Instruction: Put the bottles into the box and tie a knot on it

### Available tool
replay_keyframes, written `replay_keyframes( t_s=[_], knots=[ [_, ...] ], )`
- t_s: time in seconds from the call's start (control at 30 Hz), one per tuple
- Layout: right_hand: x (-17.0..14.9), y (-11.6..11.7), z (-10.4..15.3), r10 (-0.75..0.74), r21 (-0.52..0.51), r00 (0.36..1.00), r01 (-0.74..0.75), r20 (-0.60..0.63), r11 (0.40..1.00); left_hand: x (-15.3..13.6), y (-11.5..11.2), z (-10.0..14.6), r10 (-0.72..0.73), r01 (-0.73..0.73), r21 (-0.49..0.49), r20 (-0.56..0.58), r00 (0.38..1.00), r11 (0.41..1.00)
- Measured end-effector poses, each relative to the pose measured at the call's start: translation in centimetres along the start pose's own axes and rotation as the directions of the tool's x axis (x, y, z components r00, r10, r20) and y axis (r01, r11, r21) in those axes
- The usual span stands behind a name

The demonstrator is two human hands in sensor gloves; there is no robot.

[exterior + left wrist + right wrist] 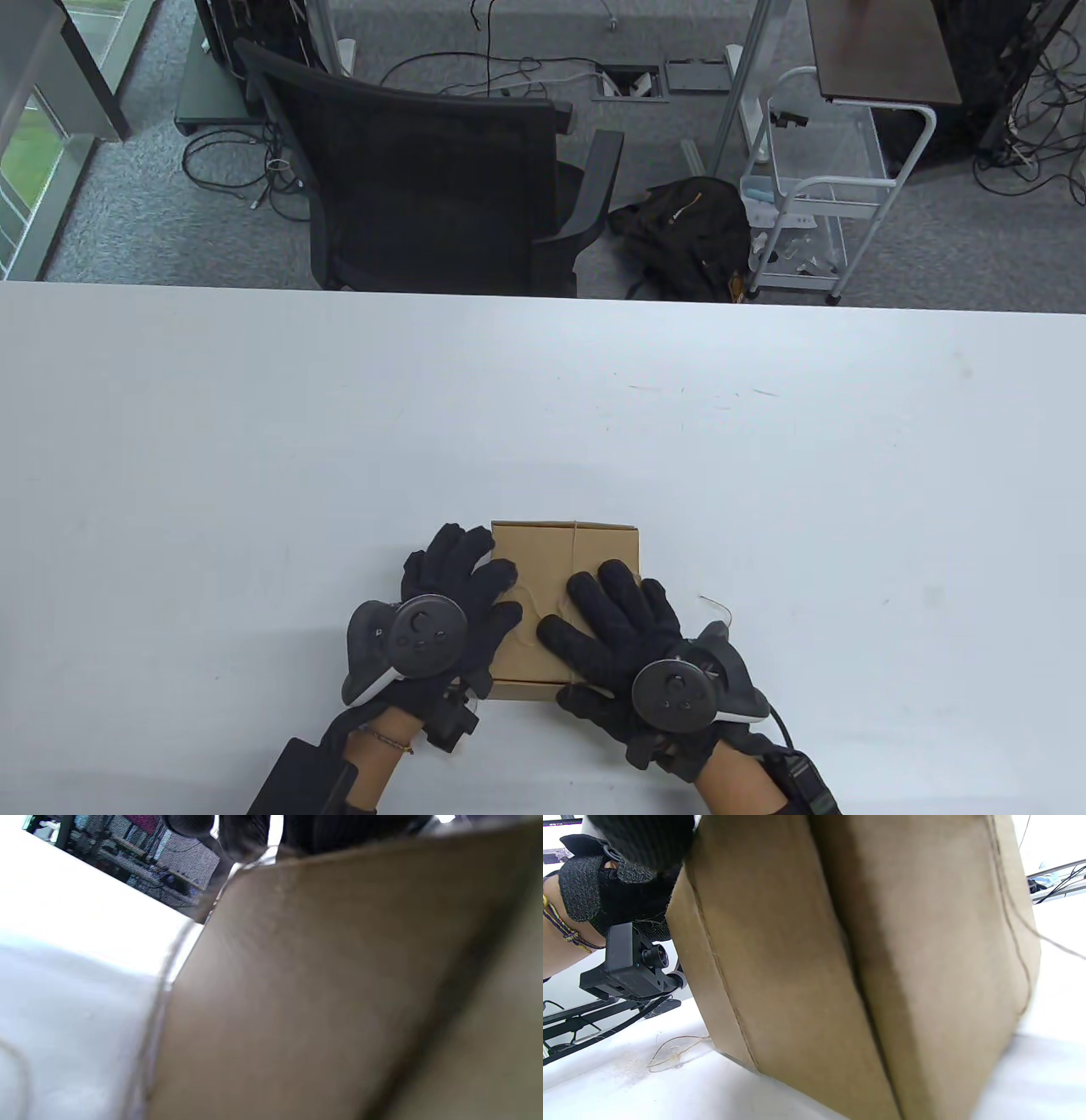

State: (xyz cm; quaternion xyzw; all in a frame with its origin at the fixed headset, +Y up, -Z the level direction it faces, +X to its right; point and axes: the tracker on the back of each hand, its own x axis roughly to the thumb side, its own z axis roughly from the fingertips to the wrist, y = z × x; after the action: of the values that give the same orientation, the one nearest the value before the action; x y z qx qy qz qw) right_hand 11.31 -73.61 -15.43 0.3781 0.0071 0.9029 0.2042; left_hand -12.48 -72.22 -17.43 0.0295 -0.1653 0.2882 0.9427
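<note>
A closed brown cardboard box (551,560) stands on the white table (254,441) near its front edge. Thin twine (575,539) runs over the lid, and a loose strand (717,604) lies just right of the box. My left hand (462,577) lies against the box's left edge, fingers spread and fairly straight. My right hand (607,611) rests flat on the lid, thumb at the near side. In the right wrist view the box (840,942) fills the frame, with twine (1009,912) down its side. The left wrist view shows a box wall (318,984) and fingertips (246,836) above it. No bottles show.
A black office chair (424,178), a dark backpack (687,229) and a white cart (814,187) stand on the floor beyond the table's far edge. A flat black object (297,777) lies at the front edge by my left forearm. Loose twine (670,1054) curls on the table.
</note>
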Motion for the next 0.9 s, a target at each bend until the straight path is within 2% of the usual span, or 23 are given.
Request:
replay_keyframes(
  t_s=[0.1,0.17,0.23,0.33,0.4,0.47,0.53,0.67,0.73,0.8,0.9],
  knots=[
    [-0.1,-0.1,0.1,0.003,-0.006,1.000,-0.003,-0.009,1.000,0.3,0.4,0.2,0.037,-0.032,-0.071,0.072,0.997,0.997],
    [-0.3,-0.3,0.1,-0.006,-0.030,1.000,0.006,-0.001,1.000,0.1,1.1,0.5,0.170,-0.165,-0.061,0.098,0.980,0.984],
    [-0.5,-0.3,0.2,-0.012,-0.033,1.000,0.012,-0.001,0.999,-0.3,1.8,0.6,0.331,-0.323,-0.081,0.101,0.938,0.943],
    [-0.7,-0.4,0.2,-0.020,-0.042,1.000,0.019,-0.008,0.999,-1.2,2.6,0.6,0.496,-0.488,-0.098,0.085,0.864,0.867],
    [-0.8,-0.5,0.3,-0.029,-0.045,0.999,0.029,-0.012,0.999,-2.2,3.2,0.7,0.614,-0.607,-0.120,0.039,0.788,0.786],
    [-0.9,-0.5,0.3,-0.038,-0.049,0.999,0.038,-0.010,0.998,-3.8,4.0,0.7,0.732,-0.729,-0.106,-0.014,0.681,0.676],
    [-1.0,-0.6,0.3,-0.042,-0.053,0.999,0.042,-0.008,0.998,-5.6,4.9,1.0,0.774,-0.775,-0.045,-0.040,0.632,0.630],
    [-1.1,-0.5,0.3,-0.047,-0.059,0.999,0.046,-0.007,0.997,-10.2,6.9,2.1,0.819,-0.803,0.157,-0.101,0.565,0.574],
    [-1.1,-0.5,0.3,-0.045,-0.055,0.999,0.044,-0.008,0.998,-12.5,7.4,2.8,0.855,-0.816,0.260,-0.124,0.503,0.517],
    [-1.1,-0.5,0.4,-0.047,-0.057,0.999,0.046,-0.006,0.997,-14.9,7.6,3.8,0.899,-0.816,0.377,-0.164,0.407,0.438],
    [-1.1,-0.5,0.4,-0.049,-0.058,0.999,0.049,-0.006,0.997,-16.7,7.5,4.8,0.928,-0.791,0.486,-0.188,0.320,0.372]
  ],
)
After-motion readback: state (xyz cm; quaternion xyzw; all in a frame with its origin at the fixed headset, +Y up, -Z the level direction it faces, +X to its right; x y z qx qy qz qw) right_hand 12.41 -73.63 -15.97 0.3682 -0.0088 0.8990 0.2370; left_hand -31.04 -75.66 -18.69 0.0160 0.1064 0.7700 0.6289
